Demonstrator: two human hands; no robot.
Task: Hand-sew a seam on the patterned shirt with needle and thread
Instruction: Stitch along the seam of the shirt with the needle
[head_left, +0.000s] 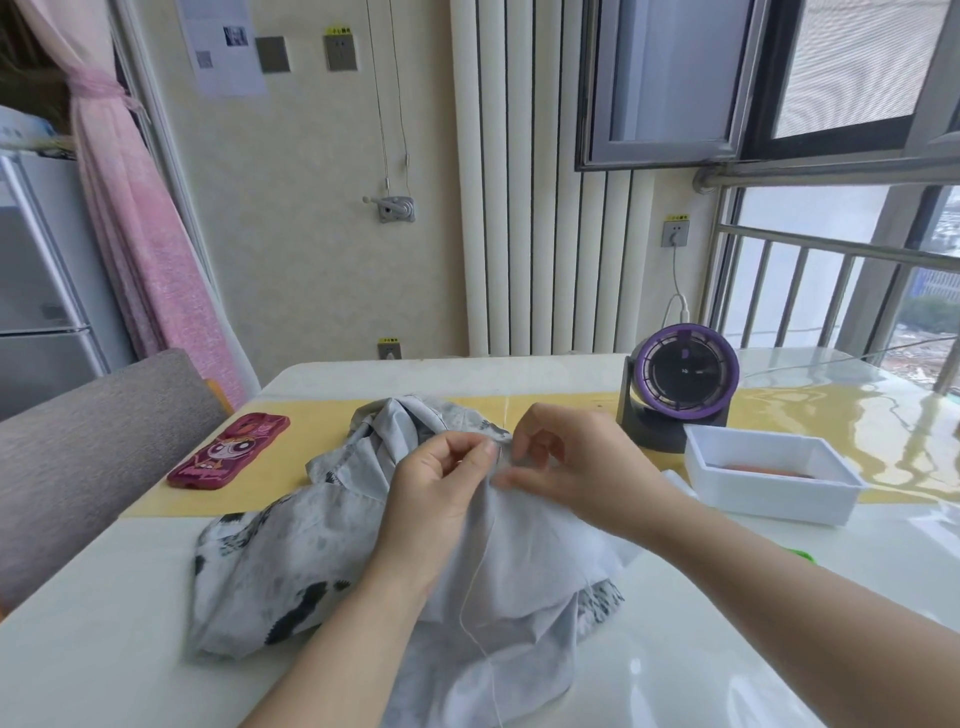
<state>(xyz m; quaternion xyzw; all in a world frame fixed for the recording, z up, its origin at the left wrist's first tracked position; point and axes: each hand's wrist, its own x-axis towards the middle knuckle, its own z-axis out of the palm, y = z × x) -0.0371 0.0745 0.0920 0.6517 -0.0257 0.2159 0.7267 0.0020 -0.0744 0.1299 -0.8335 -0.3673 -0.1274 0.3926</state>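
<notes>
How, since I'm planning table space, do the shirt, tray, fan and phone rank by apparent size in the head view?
1. shirt, by far the largest.
2. tray and fan: about alike; the fan stands farther back, so I won't rank them.
3. phone, smallest.

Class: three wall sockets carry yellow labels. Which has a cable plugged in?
The socket right of the radiator: a white cable hangs from it. The upper socket and the low socket show none.
</notes>
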